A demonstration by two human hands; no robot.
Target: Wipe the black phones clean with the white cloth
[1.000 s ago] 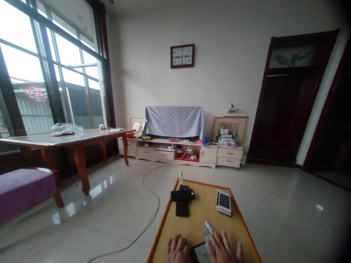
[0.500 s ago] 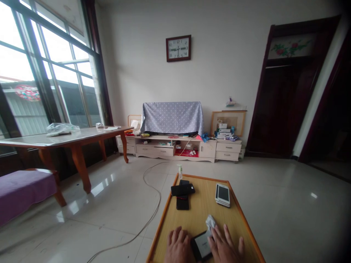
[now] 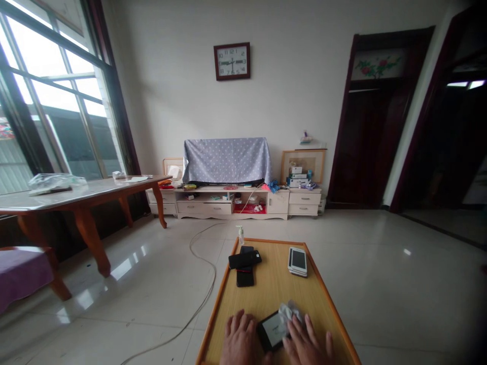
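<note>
On the wooden table [image 3: 266,299] a black-framed e-reader [image 3: 271,332] with a pale grey screen lies at a slant between my hands. My right hand [image 3: 306,344] has its fingers over a crumpled grey-white cloth [image 3: 291,313], holding it down at the e-reader's upper right corner. Flat on the wood along the left side, my left hand [image 3: 240,337] has its fingers stretched forward, with nothing visible in it. Whether its thumb touches the e-reader's lower edge I cannot tell.
Dark phones [image 3: 245,261] are stacked crosswise at the far left of the tabletop. White phones [image 3: 297,261] form a pile at the far right. A pump bottle [image 3: 240,234] stands by the far left corner. A cable [image 3: 205,299] runs over the floor.
The cloth and my right hand have shifted left over the e-reader's screen. My left hand stays beside it. The whole view has turned slightly to the right.
</note>
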